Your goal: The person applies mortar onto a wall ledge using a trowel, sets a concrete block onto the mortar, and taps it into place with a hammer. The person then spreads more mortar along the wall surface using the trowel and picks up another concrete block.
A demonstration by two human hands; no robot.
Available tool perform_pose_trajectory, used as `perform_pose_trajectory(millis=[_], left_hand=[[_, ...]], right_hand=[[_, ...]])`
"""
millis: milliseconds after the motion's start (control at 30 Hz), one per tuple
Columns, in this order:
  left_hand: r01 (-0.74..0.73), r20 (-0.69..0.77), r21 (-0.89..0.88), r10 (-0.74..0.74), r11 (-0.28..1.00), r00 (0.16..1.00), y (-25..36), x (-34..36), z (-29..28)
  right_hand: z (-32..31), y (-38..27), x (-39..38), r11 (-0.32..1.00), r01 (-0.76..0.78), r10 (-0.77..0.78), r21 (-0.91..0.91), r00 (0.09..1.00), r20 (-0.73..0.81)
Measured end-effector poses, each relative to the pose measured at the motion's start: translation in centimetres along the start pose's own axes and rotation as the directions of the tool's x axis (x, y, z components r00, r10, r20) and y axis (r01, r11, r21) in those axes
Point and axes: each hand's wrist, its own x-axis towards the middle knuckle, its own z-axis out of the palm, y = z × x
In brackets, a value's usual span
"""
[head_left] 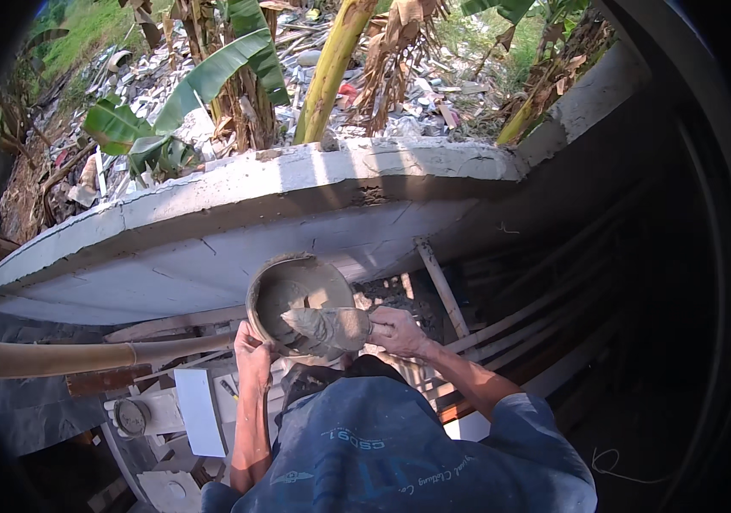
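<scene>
Grey bucket (256, 295) with residue (280, 299) inside, smeared trowel (328, 327) partly over its opening

The right hand (395, 331) hides (mostly) the handle of the trowel (331, 327).

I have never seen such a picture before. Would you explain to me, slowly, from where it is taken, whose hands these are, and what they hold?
There is no machine here: the hands belong to the person wearing the camera on the head. It looks down through a wide fisheye lens, so straight edges bend and the corners are dark.

The left hand grips the rim of a round bowl. The right hand holds a trowel-like tool, coated in something grey, over the bowl.

Below, to the left, lie a white panel and a small round container; a thick pole runs nearby. Ahead is a pale wall, with leafy plants beyond.
</scene>
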Motion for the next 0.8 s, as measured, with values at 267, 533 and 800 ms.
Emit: perform_pose_trajectory(millis=[267,533,800], left_hand=[[-0.037,-0.102,0.002,0.037,0.999,0.994,-2.8,-0.4,-0.3],[0.023,-0.274,-0.067,-0.040,0.997,0.961,-7.0,-2.0,-1.9],[-0.008,-0.418,-0.067,-0.020,0.998,0.908,-9.1,-5.0,-3.8]], right_hand=[[-10.3,1.3,1.1,0.961,-0.069,0.206,0.269,0.826,-0.524],[-25.6,9.9,4.3,0.910,-0.387,0.367,0.147,0.591,-0.718],[-34.5,19.0,5.2,0.638,-0.483,0.756,0.599,0.539,-0.371]])
